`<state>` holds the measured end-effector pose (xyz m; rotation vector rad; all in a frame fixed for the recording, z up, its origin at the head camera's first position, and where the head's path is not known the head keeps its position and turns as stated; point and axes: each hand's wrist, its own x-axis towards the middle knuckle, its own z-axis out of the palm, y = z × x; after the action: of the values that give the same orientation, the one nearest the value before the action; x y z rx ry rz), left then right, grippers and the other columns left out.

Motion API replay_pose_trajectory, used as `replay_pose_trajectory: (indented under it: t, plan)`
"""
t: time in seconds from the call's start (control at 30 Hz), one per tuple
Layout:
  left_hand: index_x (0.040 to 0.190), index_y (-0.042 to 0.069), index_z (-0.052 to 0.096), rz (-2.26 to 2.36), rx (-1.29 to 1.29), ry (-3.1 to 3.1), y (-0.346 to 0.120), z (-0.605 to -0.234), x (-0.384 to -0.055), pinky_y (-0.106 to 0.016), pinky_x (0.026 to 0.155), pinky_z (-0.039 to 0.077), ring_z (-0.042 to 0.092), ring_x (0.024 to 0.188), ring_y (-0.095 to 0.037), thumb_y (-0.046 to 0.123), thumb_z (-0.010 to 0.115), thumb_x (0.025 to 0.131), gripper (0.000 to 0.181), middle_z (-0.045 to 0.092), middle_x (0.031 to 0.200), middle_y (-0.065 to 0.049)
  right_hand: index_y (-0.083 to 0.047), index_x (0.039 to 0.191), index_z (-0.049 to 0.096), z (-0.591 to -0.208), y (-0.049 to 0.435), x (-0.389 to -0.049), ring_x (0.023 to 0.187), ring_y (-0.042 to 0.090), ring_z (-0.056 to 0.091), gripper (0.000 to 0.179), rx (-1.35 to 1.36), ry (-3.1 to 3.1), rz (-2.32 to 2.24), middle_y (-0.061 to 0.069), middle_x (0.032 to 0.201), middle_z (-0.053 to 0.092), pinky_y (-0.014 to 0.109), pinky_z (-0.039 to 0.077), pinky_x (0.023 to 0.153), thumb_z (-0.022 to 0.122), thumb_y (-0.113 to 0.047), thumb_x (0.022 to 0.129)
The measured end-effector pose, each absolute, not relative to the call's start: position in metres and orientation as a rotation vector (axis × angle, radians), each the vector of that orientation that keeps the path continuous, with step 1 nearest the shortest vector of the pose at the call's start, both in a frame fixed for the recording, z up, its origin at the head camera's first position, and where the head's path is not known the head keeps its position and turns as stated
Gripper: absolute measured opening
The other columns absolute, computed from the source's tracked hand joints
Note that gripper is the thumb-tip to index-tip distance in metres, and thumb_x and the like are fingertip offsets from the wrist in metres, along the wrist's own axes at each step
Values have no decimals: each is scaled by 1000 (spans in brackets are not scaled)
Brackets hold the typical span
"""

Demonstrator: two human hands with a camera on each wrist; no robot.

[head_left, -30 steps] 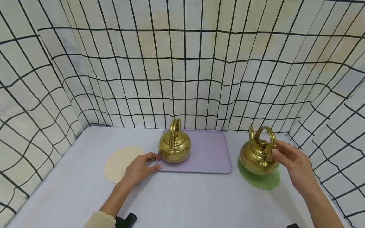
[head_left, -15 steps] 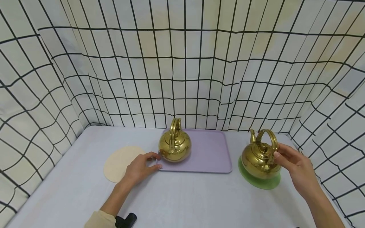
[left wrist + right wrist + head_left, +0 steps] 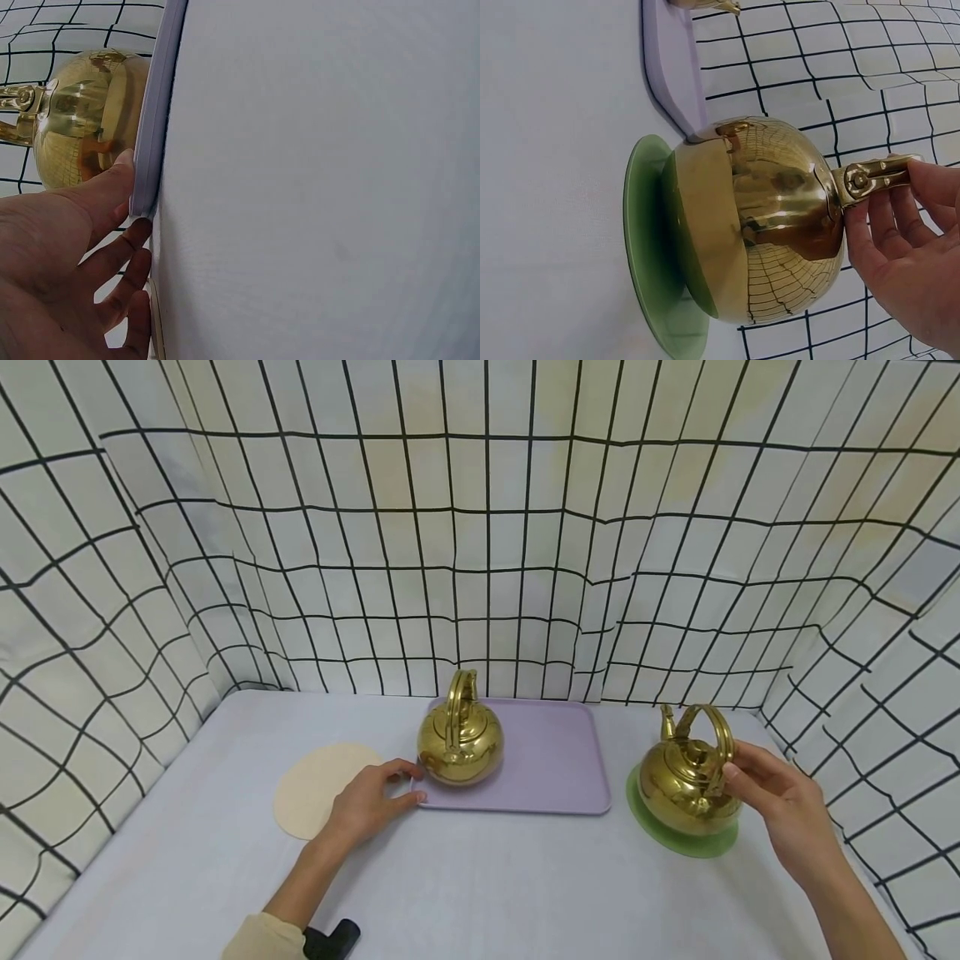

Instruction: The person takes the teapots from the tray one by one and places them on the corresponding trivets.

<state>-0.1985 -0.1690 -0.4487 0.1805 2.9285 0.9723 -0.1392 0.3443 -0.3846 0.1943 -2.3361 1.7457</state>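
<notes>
The bench [image 3: 487,885] gives open room before the tray [image 3: 551,760]; the left hand [image 3: 369,804] pinches its near-left corner. A bench strip parts tray and green mat [image 3: 663,837]. There the right hand [image 3: 783,806] has its grip on the handle [image 3: 862,184] of one brass kettle [image 3: 686,785], lower than half a second ago; full contact I cannot tell. Counted: two kettles, the second kettle [image 3: 459,756] on the tray's left; one tray; two mats, including the cream mat [image 3: 318,793].
</notes>
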Motion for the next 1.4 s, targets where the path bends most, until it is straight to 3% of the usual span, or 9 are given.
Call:
replay_pose_trajectory:
  t: [0.5,0.77,1.4]
  plan:
    - [122,24,73,979,174,2921,-170,-449,-200,-61,103,51,64,129,-36,35,79,93,32,72,133,-13,-10,138,64,-388,346,-135,102,-1,70,36,234,-2273,1852,-10,112,75,11,56,88,62,-4,103]
    - [121,25,73,971,171,2929,-170,-448,-198,-61,102,52,65,128,-36,35,80,92,31,72,132,-13,-1,137,61,-388,347,-131,103,2,70,35,268,-2244,1930,-7,111,75,15,57,89,60,1,103]
    - [122,24,73,991,196,2927,-171,-451,-200,-61,105,51,63,131,-37,35,79,93,32,71,134,-13,1,134,62,-397,355,-127,101,5,70,34,321,-2163,1960,-5,113,75,17,58,89,55,10,101]
